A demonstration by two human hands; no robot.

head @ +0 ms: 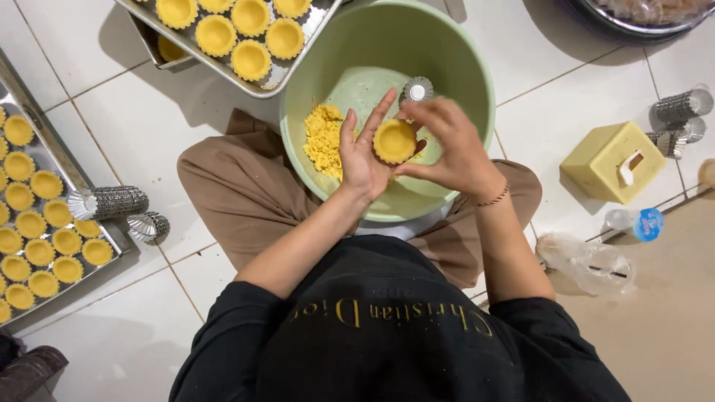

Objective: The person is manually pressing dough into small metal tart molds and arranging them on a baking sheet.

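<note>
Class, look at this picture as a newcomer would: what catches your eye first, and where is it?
The yellow tart shell at the centre, held between the left hand and right hand over a green bowl with crumbly dough inside. Trays of pressed shells lie at the far left and top. Stacked metal moulds lie beside the left tray.

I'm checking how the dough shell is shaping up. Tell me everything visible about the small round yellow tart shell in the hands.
The small round yellow tart shell is a shallow dough cup with a raised rim, matte and smooth. It faces upward, resting on the left hand while the right hand touches its edge, above the pale green plastic bowl.
</note>
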